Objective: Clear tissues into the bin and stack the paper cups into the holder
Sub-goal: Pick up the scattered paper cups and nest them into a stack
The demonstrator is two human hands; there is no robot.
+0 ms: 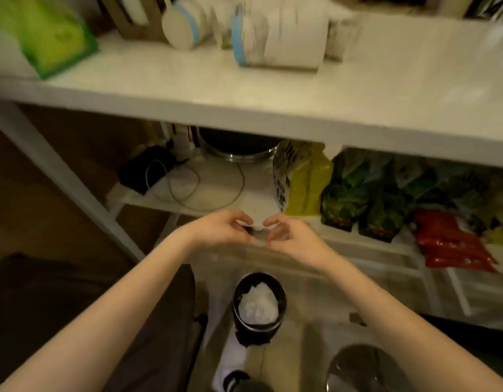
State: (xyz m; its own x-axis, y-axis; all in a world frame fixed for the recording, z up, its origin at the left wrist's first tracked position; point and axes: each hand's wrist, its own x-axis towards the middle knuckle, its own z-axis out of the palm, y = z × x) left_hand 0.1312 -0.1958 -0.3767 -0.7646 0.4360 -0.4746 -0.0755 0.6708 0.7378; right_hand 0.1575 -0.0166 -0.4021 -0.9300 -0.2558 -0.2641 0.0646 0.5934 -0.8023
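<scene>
My left hand [220, 230] and my right hand [294, 237] meet fingertip to fingertip below the table edge. Both pinch a small white tissue scrap [257, 227], which is blurred. Straight below them on the floor stands a small black bin [282, 299] with crumpled white tissue [258, 305] inside. On the white table [188, 89] above, a stack of white paper cups with blue rims [281, 35] lies on its side. Another paper cup [183, 24] lies to its left.
A green tissue box [53, 35] sits at the table's left end, with a brown upright object [137, 18] behind the cups. The lower shelf holds a black pot [239, 144], cables, a yellow bag [304, 179] and green and red packets. A round metal lid [360, 369] lies on the floor.
</scene>
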